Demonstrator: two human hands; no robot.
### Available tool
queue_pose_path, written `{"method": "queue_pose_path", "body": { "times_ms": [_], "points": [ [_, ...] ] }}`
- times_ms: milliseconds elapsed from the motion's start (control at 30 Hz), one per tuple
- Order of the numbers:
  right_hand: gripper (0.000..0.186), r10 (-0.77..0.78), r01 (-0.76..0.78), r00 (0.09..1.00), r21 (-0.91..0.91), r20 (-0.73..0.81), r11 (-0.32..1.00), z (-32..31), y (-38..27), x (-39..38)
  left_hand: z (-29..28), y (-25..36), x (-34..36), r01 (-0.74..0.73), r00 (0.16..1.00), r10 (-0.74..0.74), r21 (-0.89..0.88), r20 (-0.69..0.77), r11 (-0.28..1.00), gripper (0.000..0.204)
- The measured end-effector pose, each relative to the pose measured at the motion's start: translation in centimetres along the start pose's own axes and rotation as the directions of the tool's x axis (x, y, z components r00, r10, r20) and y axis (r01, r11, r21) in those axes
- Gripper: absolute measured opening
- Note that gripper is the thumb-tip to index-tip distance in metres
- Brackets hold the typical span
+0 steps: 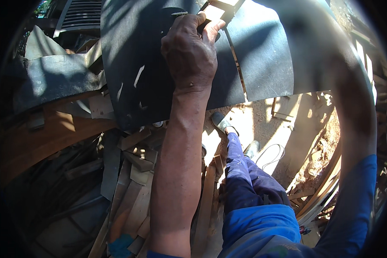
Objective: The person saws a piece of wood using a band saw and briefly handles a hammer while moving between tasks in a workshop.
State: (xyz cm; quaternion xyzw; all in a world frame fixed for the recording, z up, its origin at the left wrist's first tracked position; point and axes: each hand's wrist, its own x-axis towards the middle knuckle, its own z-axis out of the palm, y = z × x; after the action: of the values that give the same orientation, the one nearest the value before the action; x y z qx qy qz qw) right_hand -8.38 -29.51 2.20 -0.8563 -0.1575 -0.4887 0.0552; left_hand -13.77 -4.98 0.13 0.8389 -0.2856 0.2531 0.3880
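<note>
Pale wooden piece, at the far side of a dark work surface, with its near end between the thumb and forefinger of the worker's left hand. The grip appears closed in a pinch on the wood. A narrow gap divides the surface and runs from beside the thumb toward the near edge. The step in hand is best read as placing or steadying the wood at this gap; the next move would call for a firm pinch, with the fingertips well to the side of the slot.

Far beyond, the other end of the wood is cut off, so its full length cannot be told. The right arm reaches far along the right side, its upper part blurred; the right hand is out of sight, and whether it grips anything cannot be told. A small pale object just left of the left forefinger is too small to identify. Whatever lies below the gap is largely concealed, and deep shadow obscures many of the wood scraps at near left.
</note>
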Motion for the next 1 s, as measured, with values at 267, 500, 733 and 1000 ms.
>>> {"method": "queue_pose_path", "body": {
  "times_ms": [267,500,733,1000],
  "points": [
    [0.022,-0.013,0.014,1.000,0.030,-0.025,0.999,-0.4,-1.4,0.7,-0.5,-0.5,-0.2,0.008,1.000,-0.008,0.003,-0.011,1.000,0.024],
    [0.025,-0.086,0.143,0.964,-0.219,0.251,0.965,-2.8,4.6,-3.6,-1.0,1.0,-0.9,0.087,0.992,-0.084,-0.027,0.092,0.996,0.027],
    [0.033,0.358,-0.257,0.778,-0.259,0.516,0.931,-11.5,-1.2,-5.9,-5.8,4.0,-6.1,-0.120,0.970,0.152,-0.173,0.188,0.978,0.030],
    [0.038,0.602,-0.657,0.664,-0.038,0.443,0.753,-19.2,-5.3,-9.6,-13.1,8.8,-17.1,-0.003,0.963,0.054,-0.191,0.263,0.982,0.038]
  ]
}}
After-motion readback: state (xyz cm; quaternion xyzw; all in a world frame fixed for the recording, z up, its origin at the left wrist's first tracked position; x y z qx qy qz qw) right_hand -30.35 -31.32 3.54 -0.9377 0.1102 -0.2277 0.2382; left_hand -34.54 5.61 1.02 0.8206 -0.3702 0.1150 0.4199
